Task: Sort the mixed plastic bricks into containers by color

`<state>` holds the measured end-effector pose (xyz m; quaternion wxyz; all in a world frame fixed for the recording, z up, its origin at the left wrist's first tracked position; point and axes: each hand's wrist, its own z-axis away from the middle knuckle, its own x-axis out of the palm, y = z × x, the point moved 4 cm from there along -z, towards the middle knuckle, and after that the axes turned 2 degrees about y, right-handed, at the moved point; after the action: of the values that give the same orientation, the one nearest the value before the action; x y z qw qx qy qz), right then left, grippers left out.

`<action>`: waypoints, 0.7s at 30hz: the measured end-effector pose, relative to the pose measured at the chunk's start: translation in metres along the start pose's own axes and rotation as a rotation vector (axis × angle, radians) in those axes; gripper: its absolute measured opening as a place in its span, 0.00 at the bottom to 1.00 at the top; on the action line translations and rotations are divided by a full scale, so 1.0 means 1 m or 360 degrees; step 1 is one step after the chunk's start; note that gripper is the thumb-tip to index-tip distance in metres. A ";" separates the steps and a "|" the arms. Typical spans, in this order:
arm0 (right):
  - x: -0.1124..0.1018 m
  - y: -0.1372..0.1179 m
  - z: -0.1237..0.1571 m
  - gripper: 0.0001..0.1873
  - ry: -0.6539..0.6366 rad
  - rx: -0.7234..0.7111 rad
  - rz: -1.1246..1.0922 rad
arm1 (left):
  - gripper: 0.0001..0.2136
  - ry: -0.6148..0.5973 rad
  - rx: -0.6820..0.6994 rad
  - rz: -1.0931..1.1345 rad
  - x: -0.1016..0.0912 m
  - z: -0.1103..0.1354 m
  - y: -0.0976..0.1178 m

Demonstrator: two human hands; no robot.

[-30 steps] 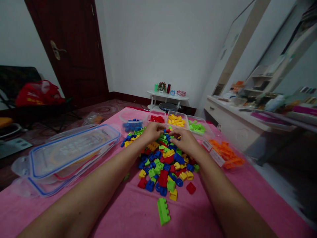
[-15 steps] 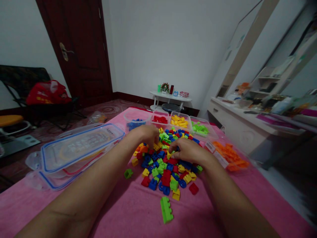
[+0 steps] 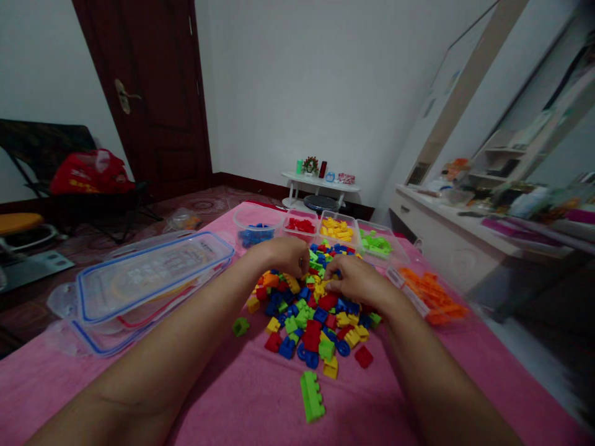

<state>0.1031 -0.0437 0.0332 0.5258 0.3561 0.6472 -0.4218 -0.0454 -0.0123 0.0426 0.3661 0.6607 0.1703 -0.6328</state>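
Note:
A heap of toy building bricks (image 3: 307,316) in red, yellow, green and blue lies on a pink cloth (image 3: 260,384). My left hand (image 3: 286,255) is over the far left of the heap, its fingers curled down and closed; whatever they hold is hidden. To its right, my right hand (image 3: 356,279) reaches into the heap with thumb and fingers drawn together near a yellow brick (image 3: 320,288). Whether that brick is in its grip cannot be made out. A long green brick (image 3: 312,396) lies apart in front, and a small green brick (image 3: 240,326) sits left of the heap.
Behind the heap stand clear containers with blue (image 3: 255,235), red (image 3: 300,225), yellow (image 3: 336,229) and green bricks (image 3: 375,242). Orange bricks (image 3: 434,296) fill a clear container at right. Clear lids (image 3: 153,279) with blue rims are stacked at left.
My left hand has shifted slightly right, toward my right hand. The right hand's fingers have moved a little to the right over the heap. The loose bricks in front stay put.

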 end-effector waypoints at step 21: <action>-0.025 -0.005 0.001 0.19 0.0419 0.0120 -0.1150 | 0.16 0.0582 0.0030 0.1393 -0.008 -0.013 0.005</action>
<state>0.1037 -0.0466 0.0581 0.2422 0.1753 0.7769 -0.5541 -0.0334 -0.0046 0.0503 0.5563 0.7742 -0.0683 -0.2939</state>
